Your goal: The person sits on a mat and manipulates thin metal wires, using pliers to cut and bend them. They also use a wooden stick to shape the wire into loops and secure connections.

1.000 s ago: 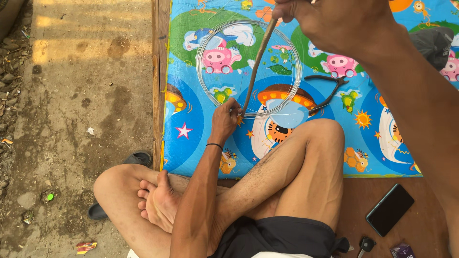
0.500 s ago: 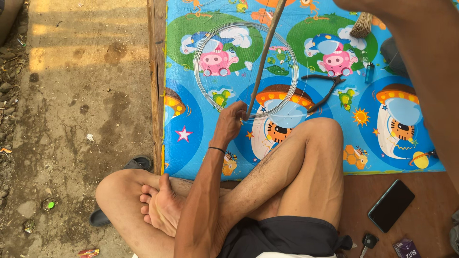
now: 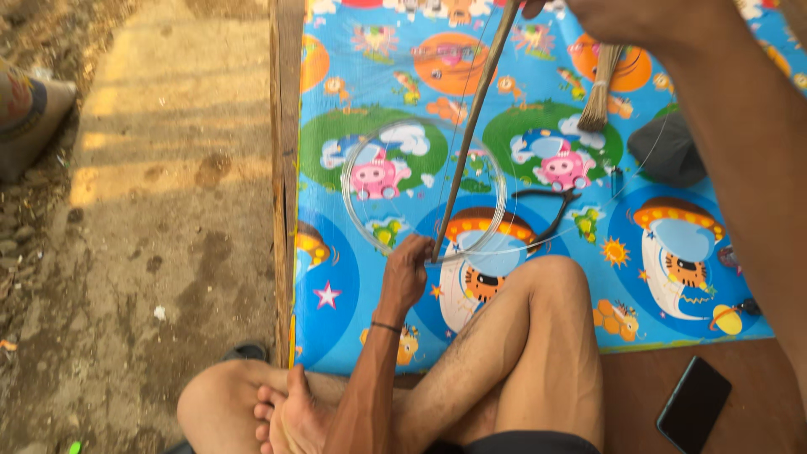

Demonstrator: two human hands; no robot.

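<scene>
Pliers (image 3: pixel 551 210) and brush (image 3: pixel 598 92) lie beyond the stick (image 3: pixel 471 126).

Soft daylight fills the scene, bright but without hard glare. Far left of the left hand (image 3: pixel 408 273), warm sunlit patches lie across the dirt ground (image 3: pixel 151 219), broken by darker bands of shade. The play mat (image 3: pixel 672 277) beyond and right of that hand sits in even shade, its colours saturated and its printed shapes sharp. The right hand (image 3: pixel 626 15) at the top edge is dark, underexposed and slightly soft, as is the forearm below it. The clear coil (image 3: pixel 353 172) above the left hand catches faint highlights. Corners look slightly stretched and dimmer.
</scene>
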